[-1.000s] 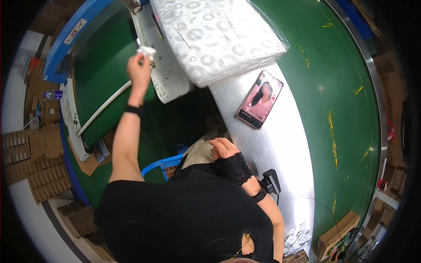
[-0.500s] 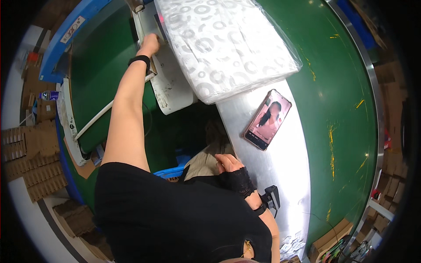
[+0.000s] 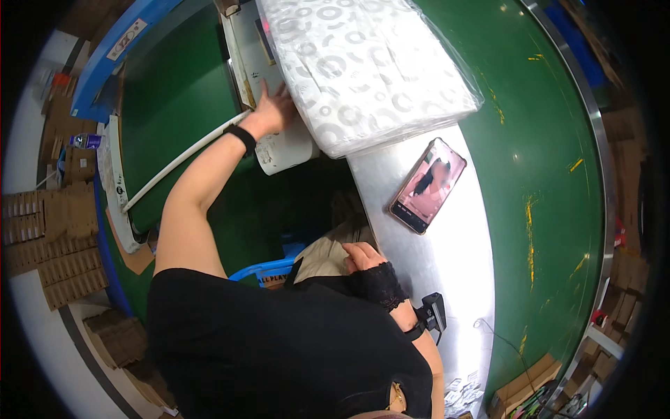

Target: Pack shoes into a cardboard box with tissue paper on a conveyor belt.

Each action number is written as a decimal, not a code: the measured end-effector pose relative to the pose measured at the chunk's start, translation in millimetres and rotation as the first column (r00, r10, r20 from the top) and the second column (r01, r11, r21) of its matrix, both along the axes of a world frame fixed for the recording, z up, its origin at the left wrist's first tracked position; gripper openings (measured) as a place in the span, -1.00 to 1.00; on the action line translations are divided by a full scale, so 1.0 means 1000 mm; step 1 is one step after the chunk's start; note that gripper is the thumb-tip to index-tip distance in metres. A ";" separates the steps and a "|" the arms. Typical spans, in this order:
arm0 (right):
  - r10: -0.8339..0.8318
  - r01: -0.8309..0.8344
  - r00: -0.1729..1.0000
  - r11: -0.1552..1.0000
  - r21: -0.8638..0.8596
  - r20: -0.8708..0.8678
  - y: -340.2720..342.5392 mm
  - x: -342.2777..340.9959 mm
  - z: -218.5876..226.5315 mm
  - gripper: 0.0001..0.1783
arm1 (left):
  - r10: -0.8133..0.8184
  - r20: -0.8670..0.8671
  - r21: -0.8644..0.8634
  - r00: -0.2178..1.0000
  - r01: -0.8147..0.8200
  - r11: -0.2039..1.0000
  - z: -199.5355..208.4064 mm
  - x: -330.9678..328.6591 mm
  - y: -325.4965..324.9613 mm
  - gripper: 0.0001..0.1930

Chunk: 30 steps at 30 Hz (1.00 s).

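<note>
My left hand (image 3: 273, 113) is open, thumb and fingers spread, over a white, round-ended metal panel (image 3: 286, 155). Its fingers reach the left edge of a large white bundle (image 3: 377, 77) printed with grey rings and wrapped in clear plastic; whether they touch it I cannot tell. My right hand (image 3: 364, 257), in a black lace cuff, rests at the near left edge of the metal tabletop (image 3: 447, 272). Its fingers are loosely curled together, and nothing shows in them. A phone (image 3: 427, 185) with a lit screen lies on the tabletop, right of the bundle's near corner.
A green belt (image 3: 516, 195) with yellow marks runs along the right. At the left stands a blue machine frame (image 3: 115, 52) with a white bar (image 3: 174, 164). Stacked cardboard (image 3: 63, 223) lies far left. A small black camera (image 3: 433, 313) is strapped to my right wrist.
My left hand has moved right and nearer along the white panel, its elbow bending and its fingers spreading beside the bundle. My right hand and the phone have stayed in place.
</note>
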State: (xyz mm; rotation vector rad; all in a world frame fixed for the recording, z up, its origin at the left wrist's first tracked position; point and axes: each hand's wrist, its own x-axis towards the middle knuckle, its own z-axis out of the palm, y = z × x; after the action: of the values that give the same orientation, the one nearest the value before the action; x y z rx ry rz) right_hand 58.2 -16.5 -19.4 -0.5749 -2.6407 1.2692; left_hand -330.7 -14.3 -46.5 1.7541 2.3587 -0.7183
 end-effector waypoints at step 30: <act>0.036 -0.037 0.999 0.997 0.062 0.011 -0.006 0.006 -0.007 -0.65 | 0.278 0.016 0.589 0.960 -0.234 0.774 -0.045 0.020 -0.106 -0.64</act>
State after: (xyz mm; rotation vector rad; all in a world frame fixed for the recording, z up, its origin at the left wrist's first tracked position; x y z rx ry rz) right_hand 64.3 -22.1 -26.8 -0.5275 -2.7001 1.1916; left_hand -311.2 -120.2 -91.7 1.5258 3.0174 0.0115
